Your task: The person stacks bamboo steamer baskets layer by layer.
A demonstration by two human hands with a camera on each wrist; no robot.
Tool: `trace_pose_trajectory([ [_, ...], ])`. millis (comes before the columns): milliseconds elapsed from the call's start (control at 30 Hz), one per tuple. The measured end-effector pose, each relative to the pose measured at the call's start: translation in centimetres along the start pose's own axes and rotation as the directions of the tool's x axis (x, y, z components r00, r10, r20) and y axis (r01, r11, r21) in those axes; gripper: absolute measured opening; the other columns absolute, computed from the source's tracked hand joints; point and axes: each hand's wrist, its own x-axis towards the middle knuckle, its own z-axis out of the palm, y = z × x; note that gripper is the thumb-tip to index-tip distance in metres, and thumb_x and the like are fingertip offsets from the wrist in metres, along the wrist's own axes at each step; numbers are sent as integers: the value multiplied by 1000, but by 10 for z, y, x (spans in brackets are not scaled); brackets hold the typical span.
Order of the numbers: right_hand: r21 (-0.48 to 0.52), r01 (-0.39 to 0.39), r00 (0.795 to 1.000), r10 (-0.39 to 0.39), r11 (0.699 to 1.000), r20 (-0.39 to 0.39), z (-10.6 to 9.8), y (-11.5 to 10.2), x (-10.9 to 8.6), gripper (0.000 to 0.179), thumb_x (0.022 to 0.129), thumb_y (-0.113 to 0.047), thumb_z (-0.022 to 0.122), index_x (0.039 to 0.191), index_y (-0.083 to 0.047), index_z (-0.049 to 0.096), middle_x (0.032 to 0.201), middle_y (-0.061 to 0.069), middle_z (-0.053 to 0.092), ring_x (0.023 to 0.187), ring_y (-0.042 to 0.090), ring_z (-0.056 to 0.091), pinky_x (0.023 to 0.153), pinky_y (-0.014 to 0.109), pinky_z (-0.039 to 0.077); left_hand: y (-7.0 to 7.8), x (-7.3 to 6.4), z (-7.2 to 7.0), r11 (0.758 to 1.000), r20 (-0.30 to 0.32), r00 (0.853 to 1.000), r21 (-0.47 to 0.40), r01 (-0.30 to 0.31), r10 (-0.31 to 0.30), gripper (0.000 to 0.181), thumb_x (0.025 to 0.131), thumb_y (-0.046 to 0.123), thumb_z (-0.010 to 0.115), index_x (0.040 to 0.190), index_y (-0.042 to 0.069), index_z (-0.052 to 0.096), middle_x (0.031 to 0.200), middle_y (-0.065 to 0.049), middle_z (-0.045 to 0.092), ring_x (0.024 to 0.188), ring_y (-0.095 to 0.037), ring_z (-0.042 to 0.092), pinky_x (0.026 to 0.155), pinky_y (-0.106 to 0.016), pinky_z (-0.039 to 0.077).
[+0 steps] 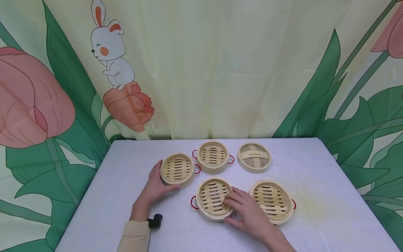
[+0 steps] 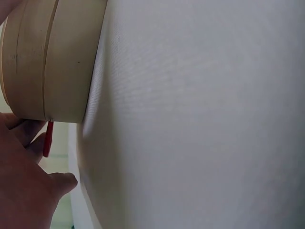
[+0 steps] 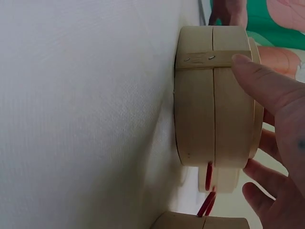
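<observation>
Several small round bamboo steamers with slatted inserts stand on the white table. My left hand (image 1: 157,185) holds the left bamboo steamer (image 1: 177,169) from its left side, thumb along the front. In the left wrist view its fingers lie beside the steamer's wall (image 2: 66,62), near a red handle (image 2: 48,138). My right hand (image 1: 248,215) grips the front middle steamer (image 1: 213,196), fingertips over the right part of its top. In the right wrist view the thumb presses the upper wall near a stapled strip (image 3: 200,59); other fingers are partly hidden behind the rim.
Behind stand another steamer (image 1: 213,155) with red handles and a round lid (image 1: 254,157) with crossed strips. One more steamer (image 1: 272,201) sits right of my right hand. A printed curtain (image 1: 214,70) hangs behind the table (image 1: 315,168).
</observation>
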Motion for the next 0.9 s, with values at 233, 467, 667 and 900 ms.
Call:
trace_pose_trajectory([
  [233,60,14,996,-9,998,-85,3,-3,0,33,70,-29,91,91,-20,67,104,-10,63,127,37,54,99,54,46,2,1,0,999,5,1000,-27,23,-23,129,65,45,94,158,4,14,160,-22,22,147,-37,20,116,-55,22],
  [467,150,47,988,-23,988,-154,5,-4,0,35,70,-21,92,94,-20,67,106,-12,59,127,38,54,108,43,39,1,0,1,999,1,1000,-33,13,-13,127,65,41,95,157,3,16,158,-22,25,146,-37,22,117,-55,22],
  [667,225,54,981,-10,973,-192,5,-6,2,37,71,-15,91,98,-18,66,111,-8,59,127,44,52,113,29,32,0,0,1,999,0,1000,-32,16,-16,128,65,43,95,157,4,16,158,-22,25,146,-36,22,116,-55,22],
  [900,275,50,977,10,960,-213,4,-7,5,31,77,-16,87,100,-16,66,112,-4,60,132,43,48,114,29,31,0,0,2,1000,-16,1000,-20,-2,1,126,65,43,94,156,2,18,156,-24,28,145,-39,25,115,-57,24],
])
